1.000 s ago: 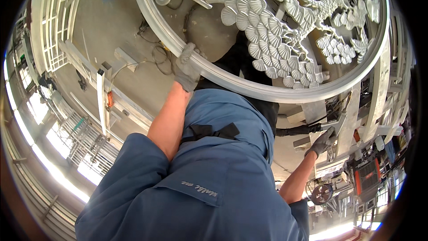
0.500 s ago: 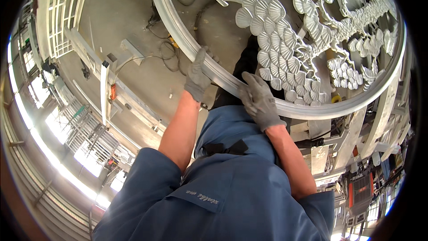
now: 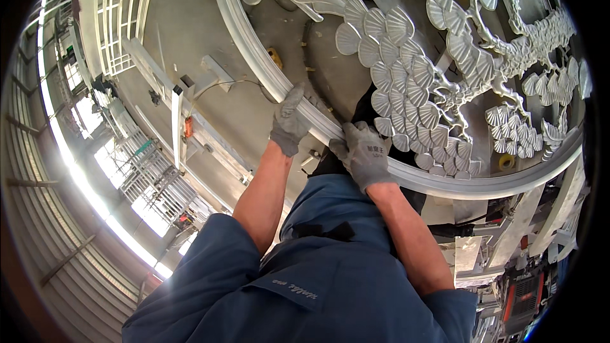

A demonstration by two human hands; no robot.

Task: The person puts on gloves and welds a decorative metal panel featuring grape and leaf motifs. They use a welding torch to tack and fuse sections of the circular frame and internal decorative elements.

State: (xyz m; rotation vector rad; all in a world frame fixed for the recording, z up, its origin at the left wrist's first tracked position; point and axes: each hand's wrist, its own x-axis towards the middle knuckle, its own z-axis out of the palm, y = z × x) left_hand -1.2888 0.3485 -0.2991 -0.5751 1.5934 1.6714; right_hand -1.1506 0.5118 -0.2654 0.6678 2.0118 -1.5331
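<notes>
A large round silvery metal frame [image 3: 248,41] stretches across the upper right in front of me. Inside it sits a cast metal ornament [image 3: 406,70] of overlapping fan-shaped leaves and knobbly branches. My left hand [image 3: 290,121], in a grey work glove, is closed over the near-left part of the frame's rim. To its right my right hand [image 3: 363,152], gloved alike, has its fingers bent over the same rim, close to the lowest leaves. The undersides of both grips are hidden.
Metal beams [image 3: 213,143] and a barred metal panel [image 3: 127,19] lie to the left. A cable [image 3: 314,76] and a yellow object [image 3: 274,58] are on the floor beyond the rim. At right are flat bars [image 3: 518,225], a yellow ring-shaped roll [image 3: 506,162] and a red-and-black machine [image 3: 524,298].
The frame and ornament sit lower in view, and the surroundings have shifted right and down. My right hand's fingers, straighter before, are now bent over the rim. My left hand keeps its hold.
</notes>
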